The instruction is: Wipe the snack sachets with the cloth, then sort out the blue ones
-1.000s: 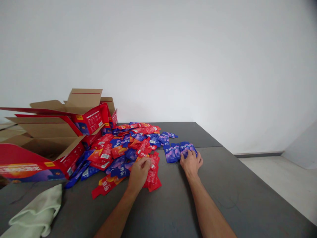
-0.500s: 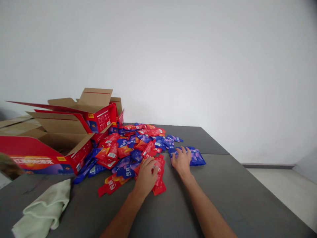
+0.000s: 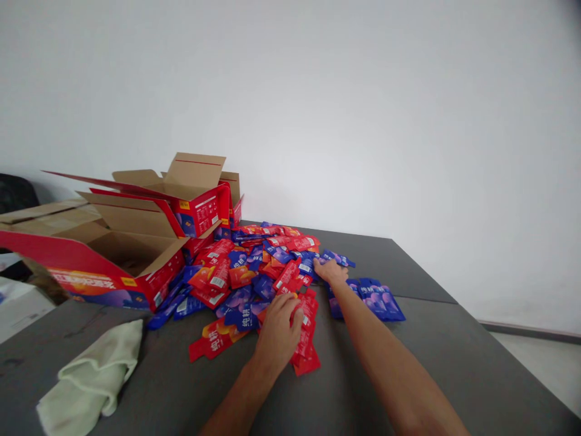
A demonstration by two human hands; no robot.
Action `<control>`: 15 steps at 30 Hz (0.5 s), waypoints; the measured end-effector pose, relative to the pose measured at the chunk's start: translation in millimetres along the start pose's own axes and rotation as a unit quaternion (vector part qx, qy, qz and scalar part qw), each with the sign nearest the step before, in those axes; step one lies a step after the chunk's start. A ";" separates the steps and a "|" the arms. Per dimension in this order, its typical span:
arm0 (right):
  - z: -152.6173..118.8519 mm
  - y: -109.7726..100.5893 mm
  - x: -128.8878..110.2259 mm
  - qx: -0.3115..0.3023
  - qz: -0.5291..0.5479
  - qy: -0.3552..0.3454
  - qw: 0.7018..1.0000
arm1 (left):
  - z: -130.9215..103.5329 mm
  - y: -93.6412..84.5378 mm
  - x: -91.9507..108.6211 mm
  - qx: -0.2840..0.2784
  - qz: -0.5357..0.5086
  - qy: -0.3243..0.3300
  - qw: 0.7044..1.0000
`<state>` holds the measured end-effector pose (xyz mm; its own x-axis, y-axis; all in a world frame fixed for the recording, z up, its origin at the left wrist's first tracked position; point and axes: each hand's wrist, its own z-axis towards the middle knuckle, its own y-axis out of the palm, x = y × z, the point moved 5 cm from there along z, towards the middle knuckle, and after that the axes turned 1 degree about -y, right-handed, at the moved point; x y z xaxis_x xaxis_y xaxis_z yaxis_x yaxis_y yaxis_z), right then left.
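My left hand point(image 3: 279, 330) rests with curled fingers over the left side of some overlapping red pouches point(image 3: 307, 330), its thumb bent toward the fingers. Farther forward, my right hand point(image 3: 333, 272) closes on a blue pouch point(image 3: 310, 268) at the right edge of the heap; its fingertips are partly hidden. Another blue pouch point(image 3: 339, 259) lies just beyond that hand. Flat blue pouches point(image 3: 381, 301) lie together to the right of my right forearm, which covers part of them. Red and blue pouches form a loose heap point(image 3: 242, 275) left of both hands.
Open red cardboard boxes point(image 3: 102, 278) stand along the left, flaps raised. A pale green cloth point(image 3: 97, 372) lies crumpled at the front left of the dark table point(image 3: 408, 363). Behind the table rises a white wall point(image 3: 345, 121). A white box point(image 3: 22, 309) is at the far left edge.
My right hand has left the flat blue pouches on the right and reached forward and left to the heap's edge. My left hand stays at the red pouches. The view has turned slightly left.
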<state>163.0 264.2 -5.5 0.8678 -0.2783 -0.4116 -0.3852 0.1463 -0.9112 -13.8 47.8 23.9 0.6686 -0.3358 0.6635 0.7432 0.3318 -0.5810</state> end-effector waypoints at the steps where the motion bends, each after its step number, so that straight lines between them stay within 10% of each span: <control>1: 4.1 3.6 -1.4 -0.007 0.002 0.005 1.000 | 0.3 -0.2 0.2 0.000 0.000 -0.002 1.000; 15: 2.6 31.6 -45.0 -0.059 0.057 -0.071 0.994 | 1.6 -1.5 -0.1 -0.005 0.000 -0.029 1.000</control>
<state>112.6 283.8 -15.8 0.8485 -0.1280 -0.5136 -0.5110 0.0547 -0.8578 -15.1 48.8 25.4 0.6664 -0.2837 0.6895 0.7435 0.3224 -0.5858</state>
